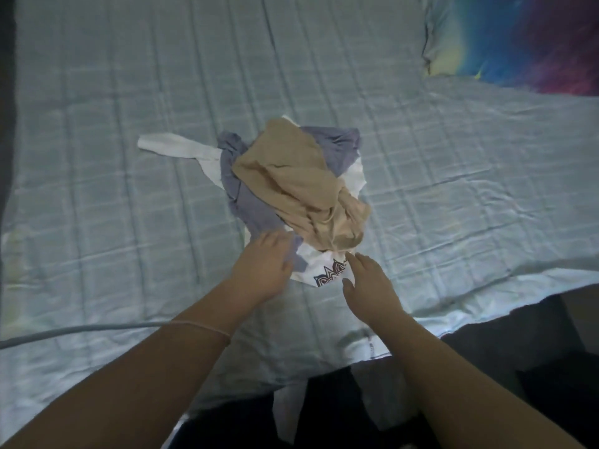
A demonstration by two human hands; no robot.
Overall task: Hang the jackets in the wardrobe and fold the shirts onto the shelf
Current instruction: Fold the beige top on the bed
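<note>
Dim, cool bluish light lies over the pale blue quilted bedsheet (129, 157). The sheet shines softly along its near right edge and darkens toward the far left. The whole view is soft and grainy, and the left hand (264, 267) is slightly smeared. The quilting lines bow outward, and the rainbow-coloured pillow (518, 37) at far right is blurred.

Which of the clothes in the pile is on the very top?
The tan garment: it lies crumpled over the blue-grey one and the white one with the dark print, which peek out beneath.
</note>
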